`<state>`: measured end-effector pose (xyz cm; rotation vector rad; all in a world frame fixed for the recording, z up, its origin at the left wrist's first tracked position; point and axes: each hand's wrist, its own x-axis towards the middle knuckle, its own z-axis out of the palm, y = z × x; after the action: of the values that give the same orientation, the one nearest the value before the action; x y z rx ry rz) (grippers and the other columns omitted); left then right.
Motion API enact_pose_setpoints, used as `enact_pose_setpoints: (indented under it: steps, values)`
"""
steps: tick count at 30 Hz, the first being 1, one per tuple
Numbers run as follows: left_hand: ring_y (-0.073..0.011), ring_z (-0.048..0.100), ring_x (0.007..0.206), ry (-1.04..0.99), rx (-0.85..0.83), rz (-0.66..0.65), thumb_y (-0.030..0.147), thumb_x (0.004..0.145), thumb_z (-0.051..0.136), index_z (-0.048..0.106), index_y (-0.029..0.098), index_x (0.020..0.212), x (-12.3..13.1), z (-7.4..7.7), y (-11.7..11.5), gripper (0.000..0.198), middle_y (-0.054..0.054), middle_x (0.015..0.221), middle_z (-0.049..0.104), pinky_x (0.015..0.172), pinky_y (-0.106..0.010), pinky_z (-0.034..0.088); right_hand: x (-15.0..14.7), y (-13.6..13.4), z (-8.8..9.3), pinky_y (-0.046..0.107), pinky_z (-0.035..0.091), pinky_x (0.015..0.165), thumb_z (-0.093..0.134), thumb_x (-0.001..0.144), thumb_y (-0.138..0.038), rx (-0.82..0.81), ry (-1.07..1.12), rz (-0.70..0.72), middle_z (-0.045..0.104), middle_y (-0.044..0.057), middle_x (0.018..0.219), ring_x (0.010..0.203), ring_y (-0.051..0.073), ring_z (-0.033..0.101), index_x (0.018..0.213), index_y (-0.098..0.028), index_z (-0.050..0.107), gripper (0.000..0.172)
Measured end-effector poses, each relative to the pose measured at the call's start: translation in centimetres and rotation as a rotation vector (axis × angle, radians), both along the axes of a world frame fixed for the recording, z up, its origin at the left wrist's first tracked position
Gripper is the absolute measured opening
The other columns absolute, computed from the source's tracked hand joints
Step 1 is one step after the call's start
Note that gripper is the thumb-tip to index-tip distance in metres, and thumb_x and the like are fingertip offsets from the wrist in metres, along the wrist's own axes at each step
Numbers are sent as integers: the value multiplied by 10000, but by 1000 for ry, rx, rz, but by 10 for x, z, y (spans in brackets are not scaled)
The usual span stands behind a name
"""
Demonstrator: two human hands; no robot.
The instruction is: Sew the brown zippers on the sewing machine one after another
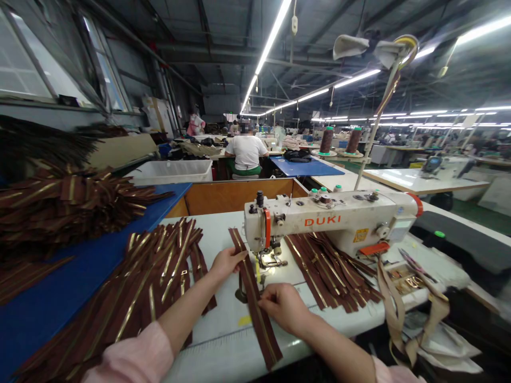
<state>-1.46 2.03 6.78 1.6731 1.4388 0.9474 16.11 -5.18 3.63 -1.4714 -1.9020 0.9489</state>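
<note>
One brown zipper with a metallic chain lies lengthwise over the front of the white machine table. My left hand pinches its far part, thumb on top. Lower down, the closed fingers of my right hand grip the zipper's right edge. Just right of its far end stands the sewing machine, its lit presser foot beside the zipper and apart from it. A thick heap of brown zippers spreads to the left of my left hand. More zippers lie fanned out under the machine arm.
A small tray with metal parts and scissors sits at the right, with beige tape hanging near it. Another zipper pile rests on the blue surface at left. Beyond, a person sits facing away.
</note>
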Motion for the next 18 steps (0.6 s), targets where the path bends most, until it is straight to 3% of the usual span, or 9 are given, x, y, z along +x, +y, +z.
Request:
enact_pose_setpoints:
  steps: [2,6,10,12,15,18]
  values:
    - [-264,595,984,59,61,-16,353,913,540,570,135,1140,4,0,7,316,-46,1151,579,809,-418,517,-2,10,2,223,312,579,595,790,-218,70,-176,-35,683,-1,711,657,134,572,706,-188,674,120]
    - [-246,592,1004,179,177,-46,348,895,572,545,162,1178,10,-8,7,340,-76,1192,565,826,-437,515,-4,17,1,243,300,591,586,818,-272,148,-351,-28,709,9,785,718,157,616,768,-212,668,113]
    - [-238,551,1112,284,270,-119,200,905,515,596,183,1120,11,-30,-16,230,-89,1223,581,975,-468,441,-2,18,-2,246,289,587,574,829,-296,172,-385,-5,709,11,792,732,161,623,786,-216,653,120]
    - [-248,524,1169,411,370,-203,153,897,460,609,162,1118,10,-45,-32,266,-106,1230,594,1025,-462,411,-2,20,-2,245,286,586,574,828,-295,169,-381,-1,705,8,783,717,156,615,785,-215,644,115]
    - [-266,520,1193,636,512,-247,197,920,396,570,103,1196,7,-59,-50,339,-152,1260,583,1009,-458,439,-2,20,-2,239,293,591,572,826,-273,167,-365,10,697,3,781,708,149,601,798,-212,634,91]
    - [-272,533,1185,724,542,-214,294,929,418,554,106,1227,6,-62,-56,378,-159,1273,580,991,-449,457,-1,17,-4,234,321,614,537,838,-218,189,-346,3,688,13,816,734,150,599,836,-204,631,96]
